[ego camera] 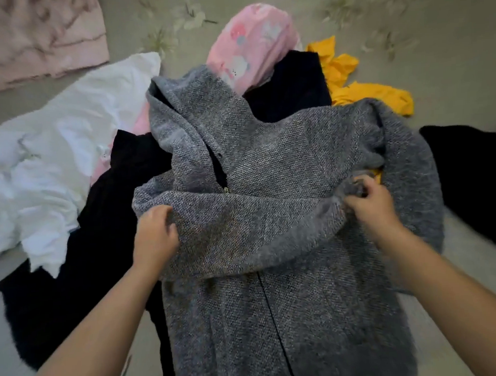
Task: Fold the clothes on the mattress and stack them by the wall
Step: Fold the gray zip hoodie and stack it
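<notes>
our right hand (367,203) pinches a bunched fold of the grey hoodie (270,215) between curled fingers and thumb, at about 3 o'clock from the middle of the garment. our left hand (155,236) curls its fingers round the sleeve edge at 9 o'clock, gripping the cloth there. between the two hands one sleeve lies folded across the chest like a band.

the hoodie sits in the middle of the view, spread front-up over the pile on the mattress (447,54). it is a speckled grey knit, coarse and nubbly, with a fuzzier nap along its right side. a dark zip runs down the front toward 6 o'clock, a small metal pull showing near the collar. the hood stands up in a soft peak at 12 o'clock.

around it: a black garment (75,264) at 8 o'clock, crumpled white cloth (57,155) at 10 o'clock, a pink printed piece (250,44) at 12, a yellow garment (364,88) at 1, another black piece (471,174) at 3. the mattress cover is pale with faint flower prints. a pink quilted cloth (39,37) lies at 11 o'clock. we can read no labels or writing.
</notes>
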Demonstrator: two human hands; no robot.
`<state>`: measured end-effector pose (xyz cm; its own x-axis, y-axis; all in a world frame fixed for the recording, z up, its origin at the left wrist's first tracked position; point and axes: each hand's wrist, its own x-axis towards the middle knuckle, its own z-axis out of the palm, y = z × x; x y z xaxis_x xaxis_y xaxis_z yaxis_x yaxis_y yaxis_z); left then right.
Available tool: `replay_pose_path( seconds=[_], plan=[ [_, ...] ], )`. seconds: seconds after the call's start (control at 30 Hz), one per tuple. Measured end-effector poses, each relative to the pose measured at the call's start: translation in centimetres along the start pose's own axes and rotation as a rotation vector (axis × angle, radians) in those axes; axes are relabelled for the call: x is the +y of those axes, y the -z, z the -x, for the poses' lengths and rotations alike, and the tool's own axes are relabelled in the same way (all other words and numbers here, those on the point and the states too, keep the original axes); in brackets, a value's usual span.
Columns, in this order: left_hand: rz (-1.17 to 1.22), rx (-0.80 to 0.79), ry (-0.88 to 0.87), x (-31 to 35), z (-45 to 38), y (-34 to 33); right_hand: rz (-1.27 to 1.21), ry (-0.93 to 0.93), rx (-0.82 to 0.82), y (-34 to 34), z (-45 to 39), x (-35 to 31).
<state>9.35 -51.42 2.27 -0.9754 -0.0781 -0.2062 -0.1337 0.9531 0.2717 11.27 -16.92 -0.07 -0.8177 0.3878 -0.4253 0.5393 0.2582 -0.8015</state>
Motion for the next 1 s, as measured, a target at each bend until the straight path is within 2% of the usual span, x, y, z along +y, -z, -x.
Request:
replay_pose_path(
  seconds=[0.07, 0.1, 0.13, 0.2, 0.27, 0.3, 0.33, 0.4, 0.47, 0.53, 0.63, 0.7, 0.73, 0.83, 0.9, 1.0],
  plan=[
    [0.003, 0.085, 0.002, 0.4, -1.4, 0.4, -0.453, 0.082, -0.085, 2.7, -0.4, -2.5],
    [0.006, 0.124, -0.004, 0.6, -2.1, 0.3, -0.562, 0.130, -0.090, 3.7, -0.8, -2.9],
    [-0.019, 0.151, -0.019, 0.8, -2.9, 0.0, -0.554, 0.137, -0.056, 4.4, -1.3, -2.9],
    [-0.180, 0.155, -0.031, 0.8, -4.1, -1.0, -0.299, -0.004, 0.070, 4.1, -2.6, -1.6],
    [-0.331, 0.107, 0.014, 0.8, -4.6, -2.1, 0.212, -0.263, 0.094, 2.8, -3.5, 0.5],
    [-0.374, 0.062, 0.052, 0.8, -4.7, -2.6, 0.470, -0.321, 0.061, 2.1, -3.5, 1.4],
    [-0.409, -0.007, 0.095, 0.9, -4.8, -2.9, 0.672, -0.289, 0.061, 1.5, -3.2, 1.8],
    [-0.466, -0.190, 0.113, 1.0, -5.2, -3.0, 0.896, -0.020, 0.115, 0.1, -3.0, 2.0],
    [-0.445, -0.416, -0.018, 0.9, -5.8, -2.2, 0.936, 0.259, 0.039, -1.8, -3.5, 1.5],
    [-0.463, -0.647, -0.231, 0.7, -6.3, -0.9, 0.982, 0.398, -0.167, -4.2, -4.5, 0.3],
    [-0.709, -0.782, -0.570, 0.0, -6.1, 0.3, 1.202, 0.374, -0.484, -7.0, -6.0, -2.0],
    [-0.823, -0.863, -0.664, 0.0, -5.3, 0.3, 1.293, 0.337, -0.534, -7.8, -6.6, -3.0],
    [-0.859, -0.879, -0.651, 0.2, -5.2, 0.4, 1.307, 0.344, -0.532, -7.7, -6.7, -3.4],
    [-0.913, -0.677, -0.405, -1.1, -7.2, 1.9, 1.335, 0.415, -0.481, -6.8, -7.0, -4.4],
    [-0.934, -0.639, -0.270, -3.2, -8.5, 3.5, 1.303, 0.476, -0.406, -6.5, -7.2, -4.8],
    [-1.010, -0.708, -0.324, -5.4, -8.6, 3.8, 1.258, 0.539, -0.380, -6.7, -7.3, -5.4]
  ],
)
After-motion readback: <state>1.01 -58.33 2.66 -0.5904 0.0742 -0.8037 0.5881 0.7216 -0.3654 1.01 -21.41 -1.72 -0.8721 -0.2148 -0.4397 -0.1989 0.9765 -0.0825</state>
